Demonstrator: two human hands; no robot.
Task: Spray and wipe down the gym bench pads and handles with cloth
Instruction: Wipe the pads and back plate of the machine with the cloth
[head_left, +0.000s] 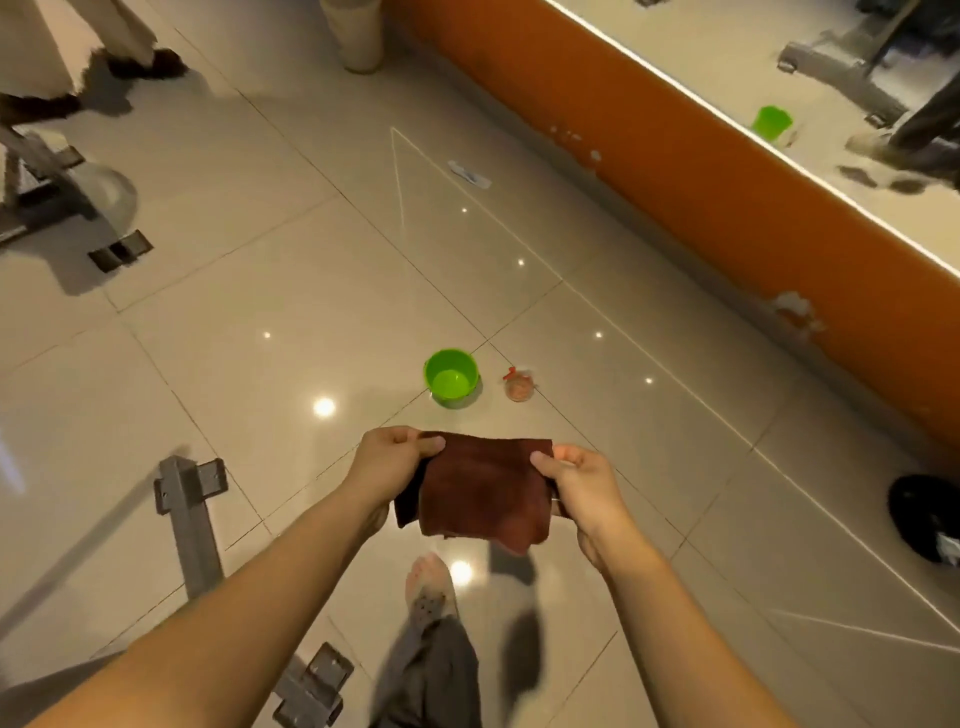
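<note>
The glossy beige tiled floor filled most of the frame, its polished surface throwing back small points of ceiling light, with thin grout lines running diagonally across it. Along the upper right ran a low orange wall panel, chipped in places, and above it a mirror that reflected grey machine legs and a green bucket. Near the centre of the frame a small green plastic bucket stood on the floor, and just to its right, not touching it, lay a small clear bag of reddish material. A white paper scrap lay higher up, near the wall. Grey square-section metal frame bars with bolted foot plates occupied the lower left, and a black round object sat at the right edge. In the lower middle both bare forearms reached forward; the left hand and the right hand each pinched an upper corner of a dark brown folded microfibre cloth between thumb and curled fingers, holding it spread between them in the air above the floor, its lower edge hanging loose. Below the cloth a foot and a grey trouser leg showed, blurred
</note>
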